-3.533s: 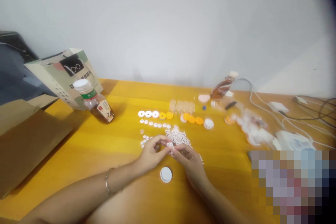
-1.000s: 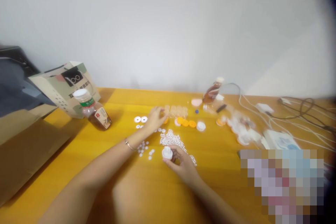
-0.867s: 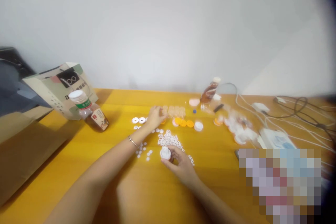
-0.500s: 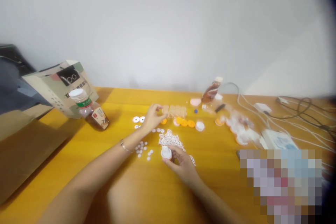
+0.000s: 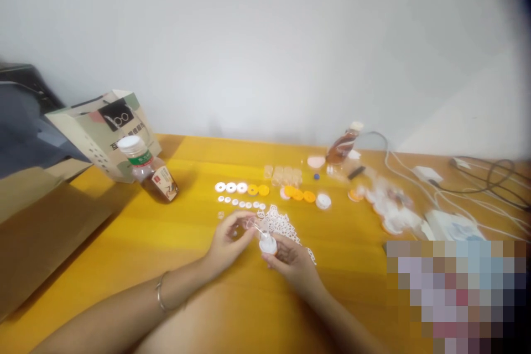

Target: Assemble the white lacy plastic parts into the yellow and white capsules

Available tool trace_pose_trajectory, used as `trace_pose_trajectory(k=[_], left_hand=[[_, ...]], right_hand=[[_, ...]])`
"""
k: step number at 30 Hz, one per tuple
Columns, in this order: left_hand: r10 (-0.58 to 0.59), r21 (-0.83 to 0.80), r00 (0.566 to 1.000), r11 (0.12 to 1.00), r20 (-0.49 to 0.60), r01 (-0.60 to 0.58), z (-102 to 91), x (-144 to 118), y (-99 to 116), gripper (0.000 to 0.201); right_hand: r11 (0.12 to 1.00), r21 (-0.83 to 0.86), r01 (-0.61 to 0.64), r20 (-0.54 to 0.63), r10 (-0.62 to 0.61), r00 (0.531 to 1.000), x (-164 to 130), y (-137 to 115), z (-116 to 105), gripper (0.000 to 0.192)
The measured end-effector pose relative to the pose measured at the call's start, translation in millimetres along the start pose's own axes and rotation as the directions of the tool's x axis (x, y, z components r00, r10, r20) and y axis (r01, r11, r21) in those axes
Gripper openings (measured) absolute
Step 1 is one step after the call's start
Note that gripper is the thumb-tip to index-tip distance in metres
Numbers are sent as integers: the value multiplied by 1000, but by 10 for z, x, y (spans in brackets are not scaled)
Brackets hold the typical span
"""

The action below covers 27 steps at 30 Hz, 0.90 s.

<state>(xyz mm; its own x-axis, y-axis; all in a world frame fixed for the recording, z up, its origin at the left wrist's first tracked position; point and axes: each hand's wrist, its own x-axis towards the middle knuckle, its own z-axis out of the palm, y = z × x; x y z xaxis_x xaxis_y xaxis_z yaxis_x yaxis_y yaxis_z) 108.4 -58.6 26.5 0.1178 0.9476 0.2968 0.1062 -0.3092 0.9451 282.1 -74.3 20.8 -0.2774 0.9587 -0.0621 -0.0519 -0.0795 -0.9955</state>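
Between the fingertips of my left hand [image 5: 229, 240] is a small clear plastic cup-like piece [image 5: 251, 223], tilted beside the part in my other hand. My right hand [image 5: 293, 261] grips a white round plastic part [image 5: 267, 244] with a raised middle and an orange edge below. Just behind my hands lies a pile of white lattice pieces [image 5: 282, 225]. Farther back are a row of white rings [image 5: 231, 187], orange discs [image 5: 297, 194] and a row of small white discs [image 5: 242, 204]. Several clear cups [image 5: 286, 176] stand behind them.
At the left stand a tilted tea bottle [image 5: 154, 177], a paper bag [image 5: 99, 144] and a brown cardboard box [image 5: 50, 243]. Another bottle [image 5: 343, 146], plastic bags [image 5: 388, 207], a white box [image 5: 450, 225] and tangled cables [image 5: 493, 177] lie toward the right.
My left hand has come back from the clear cups toward my right hand, now with a clear piece in its fingers. My right hand still holds the white round part.
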Motion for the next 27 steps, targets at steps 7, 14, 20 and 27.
trace_pose_trajectory(k=[7,14,20,27], left_hand=[[146,150,983,975,109,-161,1,6,16,23],[164,205,971,959,173,-198,4,2,0,26],[182,184,965,959,190,-217,8,-2,9,27],[203,135,936,959,287,-249,-29,44,40,28]], right_hand=[[999,32,29,38,-30,999,9,-2,4,35],[998,25,58,78,-59,995,1,-16,7,30],[997,7,77,60,-77,995,2,27,5,29],[984,-153,86,112,-70,991,-25,-6,-11,29]])
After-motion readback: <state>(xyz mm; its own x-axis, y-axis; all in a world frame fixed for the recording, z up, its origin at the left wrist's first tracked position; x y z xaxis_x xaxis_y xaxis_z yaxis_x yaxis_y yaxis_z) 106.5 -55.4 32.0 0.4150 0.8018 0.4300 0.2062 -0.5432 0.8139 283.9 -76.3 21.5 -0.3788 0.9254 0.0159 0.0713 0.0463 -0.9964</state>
